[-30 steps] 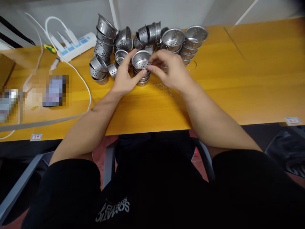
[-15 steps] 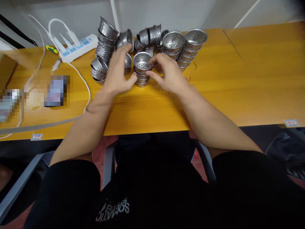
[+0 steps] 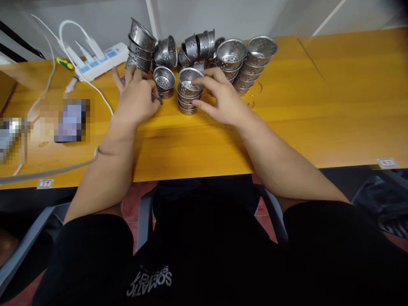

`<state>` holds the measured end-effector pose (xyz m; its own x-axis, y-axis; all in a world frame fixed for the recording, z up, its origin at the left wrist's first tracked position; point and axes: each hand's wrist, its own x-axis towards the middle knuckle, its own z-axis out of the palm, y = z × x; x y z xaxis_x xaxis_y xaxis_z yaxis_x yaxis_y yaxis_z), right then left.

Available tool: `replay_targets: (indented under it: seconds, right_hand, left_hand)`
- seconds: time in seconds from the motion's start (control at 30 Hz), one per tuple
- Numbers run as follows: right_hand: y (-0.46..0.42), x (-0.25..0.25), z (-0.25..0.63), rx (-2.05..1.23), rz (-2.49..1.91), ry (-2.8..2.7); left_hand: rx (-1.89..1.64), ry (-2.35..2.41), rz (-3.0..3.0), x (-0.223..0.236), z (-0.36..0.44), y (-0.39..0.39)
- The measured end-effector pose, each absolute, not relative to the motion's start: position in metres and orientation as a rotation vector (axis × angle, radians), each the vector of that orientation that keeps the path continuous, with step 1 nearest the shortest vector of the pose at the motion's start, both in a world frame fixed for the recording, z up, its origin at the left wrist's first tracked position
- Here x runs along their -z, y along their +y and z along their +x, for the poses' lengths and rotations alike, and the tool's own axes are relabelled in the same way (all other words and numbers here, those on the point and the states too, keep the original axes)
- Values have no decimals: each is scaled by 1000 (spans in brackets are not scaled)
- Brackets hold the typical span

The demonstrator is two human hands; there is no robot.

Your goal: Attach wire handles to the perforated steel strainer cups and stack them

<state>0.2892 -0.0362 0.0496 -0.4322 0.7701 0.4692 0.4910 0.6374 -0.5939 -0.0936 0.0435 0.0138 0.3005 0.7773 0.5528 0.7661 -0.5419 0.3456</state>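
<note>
A short stack of perforated metal strainer cups [image 3: 188,90] stands upright before me. My right hand [image 3: 219,95] is at its right side, fingers apart, one fingertip over the top cup's rim and the thumb by the side. Left of the stack, my left hand [image 3: 137,93] reaches over the left cups, its outer fingers spread. A bent finger presses on a small strainer cup [image 3: 158,99], mostly hidden under that hand. Between the hands sits another small pair of cups [image 3: 164,80].
Leaning stacked cups [image 3: 142,38] rise behind my left hand; two stacks of wider cups [image 3: 262,49] stand at right. Thin wire rings [image 3: 259,88] lie beside them. At left are a white power strip [image 3: 103,61], cables, a yellow-green tool [image 3: 65,63] and a blurred phone [image 3: 70,121].
My left hand has let go of the middle stack and moved left onto the left cups. My right hand stays beside the stack, its thumb and fingers a little wider apart.
</note>
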Motion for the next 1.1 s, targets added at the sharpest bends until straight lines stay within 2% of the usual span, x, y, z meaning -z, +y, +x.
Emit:
replay_targets:
  seconds: [0.27,0.57,0.83,1.1]
  right_hand:
    - [-27,-40,291,-477,-988,-2095]
    - [-36,-48,287,-464,-1000,-2092]
    - [-47,-59,283,-412,-1070,-2119]
    - [-45,-58,284,-411,-1054,-2105]
  left_hand:
    - [-1206,1355,2476,-55,-61,14]
    - [-1601,995,2518,-42,-51,27]
    - [-1260,1122,2484,-66,-27,-19]
    - [-1254,1146,2418,-42,-36,7]
